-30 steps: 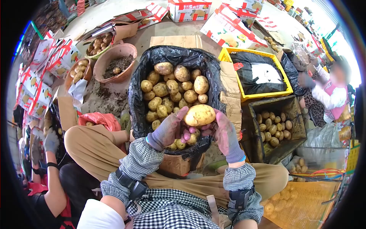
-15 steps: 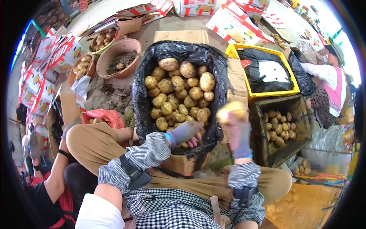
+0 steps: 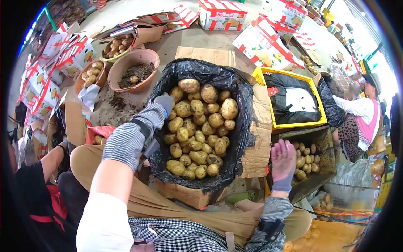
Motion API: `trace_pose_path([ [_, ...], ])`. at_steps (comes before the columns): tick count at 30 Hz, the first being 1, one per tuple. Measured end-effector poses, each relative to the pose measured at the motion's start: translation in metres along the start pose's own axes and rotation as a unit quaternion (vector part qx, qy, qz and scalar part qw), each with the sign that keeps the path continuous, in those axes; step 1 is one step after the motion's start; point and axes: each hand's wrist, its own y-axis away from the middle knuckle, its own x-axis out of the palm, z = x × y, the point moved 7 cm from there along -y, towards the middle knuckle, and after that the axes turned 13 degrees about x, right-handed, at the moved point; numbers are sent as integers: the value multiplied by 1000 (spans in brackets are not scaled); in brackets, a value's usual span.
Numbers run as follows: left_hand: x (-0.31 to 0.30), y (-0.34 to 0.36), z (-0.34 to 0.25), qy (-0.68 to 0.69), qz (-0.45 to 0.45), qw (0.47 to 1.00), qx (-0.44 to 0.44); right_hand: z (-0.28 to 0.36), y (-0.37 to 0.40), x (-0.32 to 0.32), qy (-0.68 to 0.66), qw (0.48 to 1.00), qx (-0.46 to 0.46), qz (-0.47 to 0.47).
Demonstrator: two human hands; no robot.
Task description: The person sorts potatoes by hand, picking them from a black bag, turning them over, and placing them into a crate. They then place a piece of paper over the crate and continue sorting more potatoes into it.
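**While my left hand [image 3: 164, 102] sits at the sack's edge, my right hand [image 3: 283, 161] hangs bare over the crate**

Since both of my gloved hands are out at once, what matters is which heap lies under which. My left hand is stretched forward to the left rim of the black sack [image 3: 241, 126]. Its fingers curl down over the heap of potatoes [image 3: 197, 126], which spreads away from it to the right and back toward me. The closest big potato [image 3: 183, 109] is just right of my fingertips, with its long axis running roughly across my reach. I see only the back of that glove, so I cannot tell whether the grip has closed on anything.

My right hand is low and close to my knee, palm showing and fingers spread wide, holding nothing. It hovers at the near left corner of the dark crate [image 3: 325, 145]. The small potatoes [image 3: 306, 157] in it lie just to the right of my fingers.

The sack stands between my two hands. A yellow crate [image 3: 298, 124] sits behind the dark one, and a bowl of soil [image 3: 115, 82] is beyond my left hand. A co-worker [image 3: 365, 117] bends at the far right.
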Motion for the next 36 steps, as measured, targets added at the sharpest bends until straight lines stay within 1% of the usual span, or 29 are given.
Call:
trace_pose_path([
  [1,-5,1,5,28,-50,998,7,-9,12,21,53,998,13,16],
  [2,-14,6,1,26,-48,998,10,-16,25,40,121,992,7,19],
  [3,-15,16,-4,338,15,940,-34,-25,35,53,187,982,1,20],
  [4,-17,29,-23,613,78,783,-77,-41,38,61,208,977,17,50],
  [5,-27,44,-47,702,87,706,-38,-51,39,65,204,978,18,47],
  [7,-58,83,-92,785,115,609,-5,-84,42,82,220,960,99,140],
  [8,-61,94,-114,819,149,553,28,-93,45,85,220,961,101,136],
  [9,-75,112,-133,822,149,548,31,-100,50,95,250,947,81,184],
  [10,-84,125,-149,832,159,529,56,-105,56,104,279,930,61,231],
  [11,-91,136,-164,840,168,509,81,-105,60,109,281,930,61,228],
  [13,-108,156,-185,848,160,492,118,-103,68,122,283,919,68,265],
  [15,-93,162,-193,852,149,490,111,-99,69,119,295,918,59,259],
  [17,-83,159,-189,878,81,459,110,-98,70,117,303,913,85,259],
  [18,-85,162,-190,883,75,449,114,-99,70,118,303,913,84,259],
  [19,-83,163,-191,883,75,449,114,-97,71,121,308,914,47,260],
  [20,-78,163,-193,893,82,433,94,-94,73,123,312,913,11,261],
  [21,-73,164,-195,901,91,417,74,-94,75,124,311,914,11,261],
  [23,-70,164,-197,902,83,419,61,-93,78,123,331,916,21,227],
  [24,-68,164,-198,904,75,419,48,-94,79,123,329,916,20,226],
  [25,-68,165,-201,903,77,419,50,-95,77,120,326,924,8,200],
  [27,-69,168,-207,888,80,448,64,-100,67,109,321,932,-3,170],
  [29,-78,176,-221,893,103,433,70,-107,45,92,234,962,-14,139],
  [30,-82,177,-228,904,109,409,63,-105,40,86,270,957,-13,102],
  [31,-85,178,-232,914,113,384,57,-97,37,83,272,957,-14,102],
  [32,-83,176,-234,924,128,351,76,-89,31,70,319,947,25,34],
  [33,-79,173,-232,925,125,350,77,-80,26,55,362,929,63,-35],
  [34,-75,170,-229,929,112,344,75,-82,9,36,294,955,51,-5],
  [35,-74,168,-226,933,100,337,72,-83,-1,23,295,954,50,-3],
  [36,-75,168,-226,934,98,336,72,-71,-5,17,360,932,-50,-11],
])
